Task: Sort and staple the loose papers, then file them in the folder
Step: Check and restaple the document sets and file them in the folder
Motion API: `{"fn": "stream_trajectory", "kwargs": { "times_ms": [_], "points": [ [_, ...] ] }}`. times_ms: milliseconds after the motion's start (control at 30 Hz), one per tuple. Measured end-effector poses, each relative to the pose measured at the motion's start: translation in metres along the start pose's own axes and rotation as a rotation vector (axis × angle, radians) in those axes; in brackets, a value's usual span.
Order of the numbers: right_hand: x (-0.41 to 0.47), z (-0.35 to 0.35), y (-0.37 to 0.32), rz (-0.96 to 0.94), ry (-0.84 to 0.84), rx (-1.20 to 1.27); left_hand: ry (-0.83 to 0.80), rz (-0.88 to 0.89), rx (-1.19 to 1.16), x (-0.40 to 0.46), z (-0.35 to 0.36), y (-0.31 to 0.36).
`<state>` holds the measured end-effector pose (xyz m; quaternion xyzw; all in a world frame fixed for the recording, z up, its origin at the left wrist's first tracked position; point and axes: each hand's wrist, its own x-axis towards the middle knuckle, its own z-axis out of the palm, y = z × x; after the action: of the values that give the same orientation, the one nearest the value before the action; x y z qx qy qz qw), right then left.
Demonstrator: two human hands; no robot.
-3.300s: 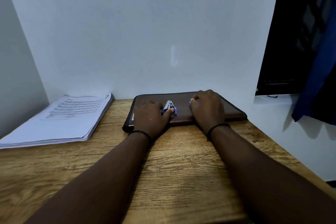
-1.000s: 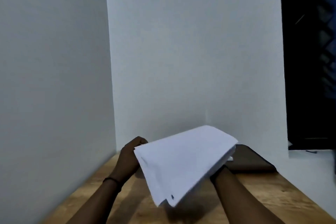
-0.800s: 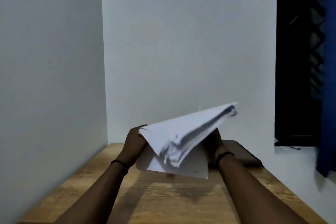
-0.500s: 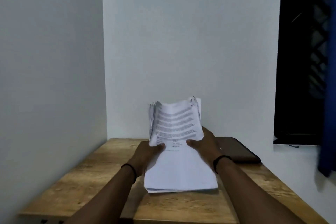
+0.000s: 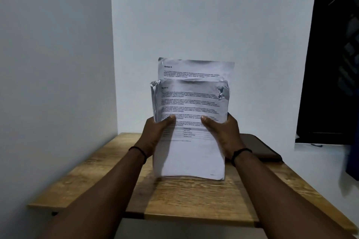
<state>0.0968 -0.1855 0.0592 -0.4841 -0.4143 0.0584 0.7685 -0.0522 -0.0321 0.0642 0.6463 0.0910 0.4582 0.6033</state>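
Both hands, left hand (image 5: 155, 132) and right hand (image 5: 223, 132), grip the upright paper stack (image 5: 190, 114) by its side edges, fingers curled round, its bottom edge resting on the counter (image 5: 194, 200), the folder (image 5: 260, 147) lying just right of the right fingers.

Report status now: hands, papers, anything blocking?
Left hand and right hand: each has a grip on the white printed paper stack, upright on the wooden table. One sheet sticks up. Brown folder behind right wrist. Nothing blocking.
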Motion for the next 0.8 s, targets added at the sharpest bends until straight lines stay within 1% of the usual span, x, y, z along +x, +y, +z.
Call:
{"fn": "stream_trajectory", "kwargs": {
  "times_ms": [133, 267, 333, 433, 533, 600, 733, 800],
  "points": [
    [0.011, 0.0, -0.013, -0.006, -0.054, 0.073, -0.014, 0.084, 0.003, 0.009, -0.002, 0.018],
    [0.013, -0.003, -0.016, 0.031, -0.027, 0.133, 0.002, 0.092, -0.009, 0.014, -0.008, 0.027],
    [0.014, 0.001, -0.019, 0.028, -0.057, 0.103, 0.004, 0.092, -0.014, 0.016, -0.007, 0.03],
    [0.014, 0.011, -0.032, -0.059, -0.012, -0.02, 0.033, 0.09, -0.05, 0.02, 0.0, 0.037],
    [0.017, 0.012, -0.043, -0.11, -0.007, -0.03, 0.046, 0.099, -0.103, 0.02, 0.002, 0.043],
    [0.011, 0.004, -0.037, -0.072, -0.032, -0.02, 0.027, 0.09, -0.107, 0.014, 0.001, 0.036],
    [-0.017, -0.01, -0.002, 0.088, -0.089, -0.001, 0.0, 0.034, -0.087, 0.002, 0.001, 0.008],
    [-0.023, -0.013, 0.005, 0.113, -0.079, -0.017, -0.022, 0.029, -0.078, 0.004, 0.003, 0.003]
  ]
}}
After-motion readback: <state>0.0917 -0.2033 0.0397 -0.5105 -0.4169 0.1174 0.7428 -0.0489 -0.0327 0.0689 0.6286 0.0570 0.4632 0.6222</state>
